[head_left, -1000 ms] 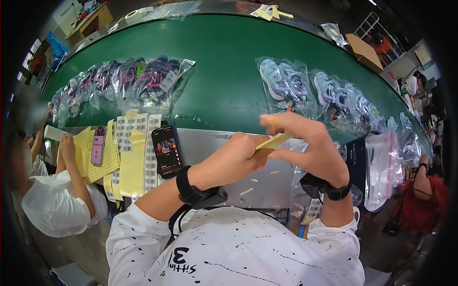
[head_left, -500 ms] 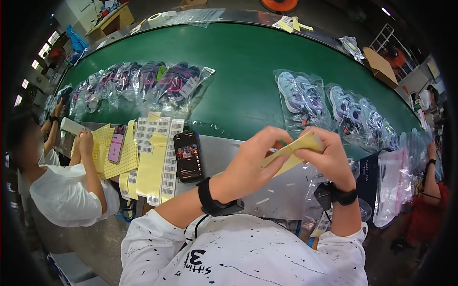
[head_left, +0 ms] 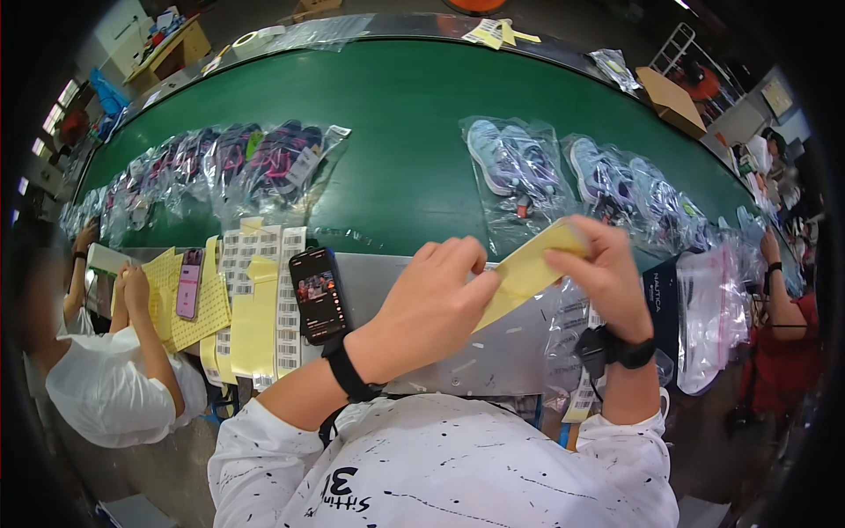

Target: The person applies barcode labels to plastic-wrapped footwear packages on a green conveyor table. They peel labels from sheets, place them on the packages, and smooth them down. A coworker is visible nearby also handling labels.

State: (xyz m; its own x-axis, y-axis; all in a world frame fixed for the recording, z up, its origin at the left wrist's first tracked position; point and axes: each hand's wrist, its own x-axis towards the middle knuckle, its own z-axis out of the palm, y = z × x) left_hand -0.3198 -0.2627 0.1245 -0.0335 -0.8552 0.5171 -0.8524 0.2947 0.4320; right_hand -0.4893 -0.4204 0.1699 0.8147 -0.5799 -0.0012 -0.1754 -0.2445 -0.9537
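While both your hands pinch the yellow strip (head_left: 528, 268) above the table edge (head_left: 493, 352), left hand (head_left: 431, 304) fingers closed on its lower end and right hand (head_left: 607, 277) on the upper, pulling unevenly could tear or crease it, or drop it among the bagged shoes (head_left: 528, 176).

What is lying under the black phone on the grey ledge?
The black phone lies partly on white barcode label sheets, partly on the bare grey ledge. What lies beneath its middle is covered.
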